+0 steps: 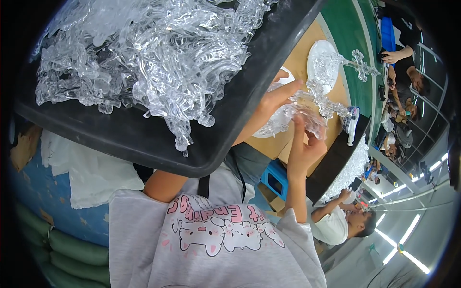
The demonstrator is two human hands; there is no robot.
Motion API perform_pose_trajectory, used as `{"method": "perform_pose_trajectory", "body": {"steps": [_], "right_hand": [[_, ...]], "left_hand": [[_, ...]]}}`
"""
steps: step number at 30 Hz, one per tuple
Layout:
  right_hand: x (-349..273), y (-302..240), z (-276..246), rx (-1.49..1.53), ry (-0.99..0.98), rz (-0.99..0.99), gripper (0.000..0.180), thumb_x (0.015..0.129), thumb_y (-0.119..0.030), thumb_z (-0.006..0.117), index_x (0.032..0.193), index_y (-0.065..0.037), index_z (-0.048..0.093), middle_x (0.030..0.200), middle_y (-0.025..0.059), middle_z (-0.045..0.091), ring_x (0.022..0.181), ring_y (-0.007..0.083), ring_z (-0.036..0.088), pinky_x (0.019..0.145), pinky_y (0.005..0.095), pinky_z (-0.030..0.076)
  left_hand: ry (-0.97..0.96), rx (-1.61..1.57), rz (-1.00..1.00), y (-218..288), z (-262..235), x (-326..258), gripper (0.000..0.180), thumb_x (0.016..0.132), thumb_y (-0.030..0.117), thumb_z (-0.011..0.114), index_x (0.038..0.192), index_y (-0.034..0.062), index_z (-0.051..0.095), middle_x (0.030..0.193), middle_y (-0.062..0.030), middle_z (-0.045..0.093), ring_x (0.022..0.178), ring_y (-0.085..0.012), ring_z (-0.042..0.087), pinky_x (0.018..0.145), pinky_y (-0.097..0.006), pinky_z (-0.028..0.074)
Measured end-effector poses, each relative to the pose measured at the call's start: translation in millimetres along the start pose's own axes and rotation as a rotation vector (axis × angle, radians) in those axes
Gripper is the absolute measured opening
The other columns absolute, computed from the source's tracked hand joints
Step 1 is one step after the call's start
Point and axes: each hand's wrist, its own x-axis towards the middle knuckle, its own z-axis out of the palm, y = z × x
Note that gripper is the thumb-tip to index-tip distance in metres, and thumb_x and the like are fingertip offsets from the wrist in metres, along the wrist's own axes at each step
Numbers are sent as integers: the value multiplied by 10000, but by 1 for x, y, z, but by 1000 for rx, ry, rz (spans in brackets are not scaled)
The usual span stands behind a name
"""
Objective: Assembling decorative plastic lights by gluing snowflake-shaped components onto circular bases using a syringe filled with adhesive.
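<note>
Both my hands meet over the table on the right side of the view. My left hand comes from behind the black tray, which hides part of it. Its fingers close on a clear plastic piece with knobby branches. My right hand grips the same piece from below, thumb and fingers pinched on it. More clear plastic lies beneath them on a white round plate, largely covered. Just beyond stands another white round plate, with clear branched parts on it and a cross-like clear piece sticking out past its rim.
A large black tray heaped with clear plastic parts fills the upper left. At right, a dark tray bears more clear parts. A blue stool stands below the table. A co-worker in white sits beyond; others work farther off.
</note>
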Motion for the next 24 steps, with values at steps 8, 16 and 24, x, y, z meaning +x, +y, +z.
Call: {"method": "perform_pose_trajectory", "body": {"steps": [8, 16, 24], "right_hand": [[3, -4, -3, -250, -39, -118, 221, 860, -99, 664, 1039, 25, 628, 904, 99, 688, 781, 121, 643, 732, 246, 486], [6, 7, -3, -277, -30, -194, 242, 838, -114, 659, 1057, -20, 618, 892, 148, 660, 779, 299, 647, 683, 360, 498], [4, 15, -7, -210, -41, -313, 347, 748, -111, 696, 1078, -52, 604, 959, 121, 646, 869, 303, 620, 708, 354, 501]], "left_hand": [[-2, -64, -22, 1, 1, -2, 367, 760, -5, 672, 1118, 69, 646, 1035, -104, 588, 950, -270, 600, 801, -339, 495], [38, 87, 120, 23, -10, 11, 313, 703, 111, 749, 1008, 115, 681, 950, -55, 603, 900, -275, 567, 934, -455, 400], [-199, 479, 461, 54, 4, 9, 362, 634, 107, 724, 990, 171, 699, 1005, 4, 609, 913, -211, 537, 883, -407, 345]]}}
